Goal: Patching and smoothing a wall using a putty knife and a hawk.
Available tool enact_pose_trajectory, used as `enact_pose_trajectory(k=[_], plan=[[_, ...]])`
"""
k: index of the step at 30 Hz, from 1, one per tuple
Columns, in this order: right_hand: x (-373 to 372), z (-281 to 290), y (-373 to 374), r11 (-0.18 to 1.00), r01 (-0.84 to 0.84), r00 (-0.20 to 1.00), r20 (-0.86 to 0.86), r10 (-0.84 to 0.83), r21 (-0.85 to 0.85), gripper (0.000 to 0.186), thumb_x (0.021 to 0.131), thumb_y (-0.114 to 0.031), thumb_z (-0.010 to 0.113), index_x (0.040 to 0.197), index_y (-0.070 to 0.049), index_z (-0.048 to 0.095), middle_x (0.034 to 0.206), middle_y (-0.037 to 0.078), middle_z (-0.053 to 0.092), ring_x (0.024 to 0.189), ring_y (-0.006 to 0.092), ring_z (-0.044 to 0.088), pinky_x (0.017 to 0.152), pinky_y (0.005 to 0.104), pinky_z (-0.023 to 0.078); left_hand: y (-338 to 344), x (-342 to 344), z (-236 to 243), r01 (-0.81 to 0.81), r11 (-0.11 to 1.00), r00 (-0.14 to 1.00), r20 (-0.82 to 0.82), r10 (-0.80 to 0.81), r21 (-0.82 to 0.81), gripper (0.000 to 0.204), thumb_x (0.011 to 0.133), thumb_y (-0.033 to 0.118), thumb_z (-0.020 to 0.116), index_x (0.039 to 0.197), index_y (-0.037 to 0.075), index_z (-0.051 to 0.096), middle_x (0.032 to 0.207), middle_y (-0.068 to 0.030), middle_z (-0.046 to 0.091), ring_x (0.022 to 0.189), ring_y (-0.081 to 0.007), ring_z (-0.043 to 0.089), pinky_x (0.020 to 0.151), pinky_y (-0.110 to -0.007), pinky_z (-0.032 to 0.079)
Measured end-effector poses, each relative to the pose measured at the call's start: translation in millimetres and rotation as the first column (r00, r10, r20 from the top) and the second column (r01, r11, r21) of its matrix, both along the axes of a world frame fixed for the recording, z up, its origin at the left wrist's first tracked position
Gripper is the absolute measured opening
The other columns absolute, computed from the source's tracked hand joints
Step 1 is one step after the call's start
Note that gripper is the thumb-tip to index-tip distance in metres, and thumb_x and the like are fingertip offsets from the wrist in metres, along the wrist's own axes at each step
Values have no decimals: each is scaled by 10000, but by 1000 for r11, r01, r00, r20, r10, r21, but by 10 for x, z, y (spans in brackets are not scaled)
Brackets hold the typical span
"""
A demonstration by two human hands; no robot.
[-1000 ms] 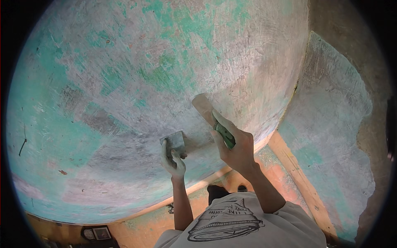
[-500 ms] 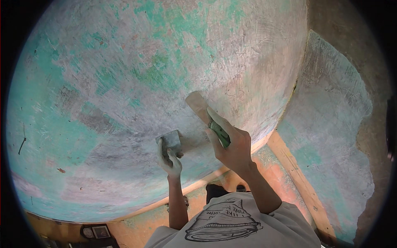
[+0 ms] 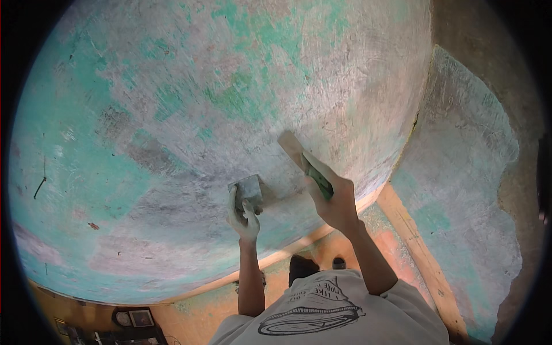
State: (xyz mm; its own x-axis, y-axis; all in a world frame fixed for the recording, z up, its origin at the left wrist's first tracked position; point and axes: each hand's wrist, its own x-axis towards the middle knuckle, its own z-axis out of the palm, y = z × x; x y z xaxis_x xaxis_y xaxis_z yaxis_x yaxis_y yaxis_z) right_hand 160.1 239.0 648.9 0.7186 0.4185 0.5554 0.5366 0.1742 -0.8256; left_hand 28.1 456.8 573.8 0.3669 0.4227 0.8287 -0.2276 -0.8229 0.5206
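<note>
My right hand [image 3: 338, 201] grips a putty knife [image 3: 292, 148] by its green handle. The knife's broad, dull blade points up and left, close to a patchy turquoise and whitish-grey wall [image 3: 172, 109]; whether it touches cannot be made out. Lower and to the left, my left hand [image 3: 246, 221], coated in pale dust or filler, holds a small square grey plate [image 3: 248, 187] from below, fingers around its edges. Part of the plate's underside is hidden by those fingers.
A second wall [image 3: 454, 144] with a ragged-edged turquoise and grey patch meets this one at a corner on the right. Wooden-looking trim [image 3: 414, 241] runs along its foot. A framed picture [image 3: 141, 318] and dark items stand at lower left.
The view has shifted, so the wall sits further right in it. Against the wall, the putty knife has gone slightly down and right. Both hands keep their grips.
</note>
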Motion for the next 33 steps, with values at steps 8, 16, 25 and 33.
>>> enact_pose_trajectory(k=[8, 16, 25, 33], plan=[[-211, -244, -251, 982, 80, 940, -342, -16, 174, 560, 1025, -6, 571, 1569, -40, 444, 910, 36, 650, 741, 51, 545, 668, 218, 452, -48, -30, 10, 68, 990, 998, 18, -66, -121, 443, 1092, 146, 544, 1500, -18, 491, 846, -111, 720, 565, -133, 647, 504, -284, 503], [-112, 19, 47, 969, 248, 955, 167, -246, 7, 502, 937, 17, 680, 1428, -71, 626, 898, 142, 600, 717, 275, 636, 628, 379, 507, -56, -7, -17, 100, 959, 995, 52, -90, -264, 437, 1093, 134, 545, 1506, 1, 490, 863, -111, 713, 600, -128, 652, 524, -284, 507], [-201, 28, 218, 956, 293, 920, 276, -277, -18, 546, 934, 18, 678, 1460, -115, 613, 932, 117, 610, 690, 239, 619, 603, 345, 514, -50, -100, 138, 61, 969, 994, -74, -80, -240, 396, 1089, 112, 552, 1475, 26, 540, 836, -94, 707, 640, -147, 695, 561, -312, 558], [-190, 28, 230, 957, 290, 924, 267, -275, -19, 507, 940, -21, 705, 1433, -113, 636, 919, 109, 627, 703, 249, 665, 590, 356, 528, 64, -203, 135, 105, 977, 976, -167, -136, -184, 423, 1078, 109, 576, 1484, 18, 499, 1089, -155, 712, 634, -142, 675, 551, -303, 554]])
